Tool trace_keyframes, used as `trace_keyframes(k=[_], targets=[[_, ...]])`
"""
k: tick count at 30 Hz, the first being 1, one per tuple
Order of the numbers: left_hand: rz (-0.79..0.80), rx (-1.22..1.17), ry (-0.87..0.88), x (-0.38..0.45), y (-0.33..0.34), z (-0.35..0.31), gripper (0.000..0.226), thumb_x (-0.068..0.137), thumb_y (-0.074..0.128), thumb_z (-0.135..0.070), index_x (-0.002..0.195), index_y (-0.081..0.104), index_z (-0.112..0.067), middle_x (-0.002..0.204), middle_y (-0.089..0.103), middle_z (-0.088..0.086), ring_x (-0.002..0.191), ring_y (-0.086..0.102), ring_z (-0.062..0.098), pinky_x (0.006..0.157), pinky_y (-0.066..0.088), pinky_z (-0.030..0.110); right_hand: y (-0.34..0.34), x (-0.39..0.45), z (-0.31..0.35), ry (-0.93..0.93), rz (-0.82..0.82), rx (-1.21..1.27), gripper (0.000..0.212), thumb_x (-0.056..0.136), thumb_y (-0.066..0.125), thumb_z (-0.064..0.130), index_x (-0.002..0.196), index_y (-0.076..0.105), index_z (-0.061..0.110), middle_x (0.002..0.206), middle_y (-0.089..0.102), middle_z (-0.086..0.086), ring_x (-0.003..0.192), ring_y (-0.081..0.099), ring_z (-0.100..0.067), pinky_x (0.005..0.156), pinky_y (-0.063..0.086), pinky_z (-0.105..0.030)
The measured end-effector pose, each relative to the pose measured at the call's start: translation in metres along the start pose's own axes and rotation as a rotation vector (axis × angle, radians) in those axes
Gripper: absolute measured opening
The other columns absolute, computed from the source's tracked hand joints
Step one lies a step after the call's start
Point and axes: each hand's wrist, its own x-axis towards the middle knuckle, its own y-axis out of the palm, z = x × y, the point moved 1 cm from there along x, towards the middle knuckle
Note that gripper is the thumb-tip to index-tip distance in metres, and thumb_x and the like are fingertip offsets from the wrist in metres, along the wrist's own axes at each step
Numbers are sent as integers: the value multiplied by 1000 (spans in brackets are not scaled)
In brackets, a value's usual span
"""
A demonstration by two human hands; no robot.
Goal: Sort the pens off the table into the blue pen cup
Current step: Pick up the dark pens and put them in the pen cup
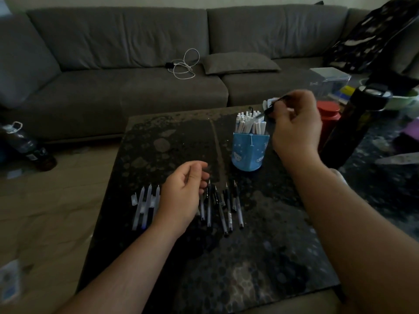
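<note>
A blue pen cup (249,151) stands on the dark table (181,141), right of centre, packed with several white pens (249,123). Just above and right of it, my right hand (295,128) is shut on a black pen (268,109) whose tip points down toward the cup's mouth. My left hand (183,191) hovers over a row of pens lying on the table, fingers loosely curled, nothing visibly held. Left of that hand lie pale pens (145,205); right of it lie several black pens (223,205).
A tall black bottle (353,123) and a red tin (327,118) stand at the table's right edge, close to my right hand. A grey sofa (136,64) with a white cable (184,64) runs behind the table. Another bottle (25,146) lies on the floor at left.
</note>
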Motion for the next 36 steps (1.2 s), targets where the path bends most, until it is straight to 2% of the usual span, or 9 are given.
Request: trace_keyframes(k=[5,9,14,20,26,28,31,33,36], targets=[[38,76,1,-1,-1,6,29,112,45,-38,107,73,-38,94,74,-12,88,69,6,80,59,27,23,-8,-24,47,285,-242,18,108,60,23,125,63,26,109,67,6,101,65,-12,73,50,-23],[51,73,2,-2,0,8,30,111,45,-40,105,74,-38,95,74,-14,88,70,6,83,59,32,30,-10,-36,21,420,-448,25,109,56,27,133,60,30,123,71,-4,115,63,-26,79,46,-35],[70,106,12,-2,0,10,29,111,45,-41,105,74,-40,95,74,-17,88,70,5,84,59,34,33,-14,-40,-32,403,-500,26,109,54,25,133,47,32,119,72,-4,108,64,-28,82,58,-50],[65,102,2,0,1,11,30,112,45,-39,102,73,-41,94,74,-15,87,70,6,84,60,37,28,-16,-50,61,393,-404,25,110,55,27,133,47,31,125,70,-1,102,62,-18,71,47,-33],[76,122,-13,-2,1,10,29,112,46,-37,103,73,-40,94,74,-19,86,69,2,84,59,34,12,-19,-51,94,403,-316,46,105,58,9,142,46,32,138,66,5,117,65,-20,82,53,-34],[81,142,-12,-2,1,11,29,112,46,-36,103,73,-39,94,73,-20,86,69,2,84,59,34,5,-19,-52,124,339,-298,51,100,59,2,142,49,29,133,65,4,111,64,-18,85,53,-35],[82,157,-9,-4,1,10,27,111,48,-35,102,74,-39,93,74,-18,85,69,2,83,58,33,-6,-20,-54,180,318,-356,35,95,61,0,120,59,24,110,64,3,99,63,-18,82,53,-35],[101,194,-31,-4,2,8,23,110,52,-34,103,74,-39,94,74,-16,84,68,-1,79,55,26,-9,-28,-56,271,544,-471,18,96,68,11,108,63,24,101,64,4,92,63,-13,74,54,-30],[147,394,-54,-4,6,9,16,106,60,-33,105,74,-41,97,73,-16,83,65,-4,68,47,17,0,-54,-62,348,977,-638,12,96,74,38,100,68,29,102,70,2,90,67,-11,80,59,-32]])
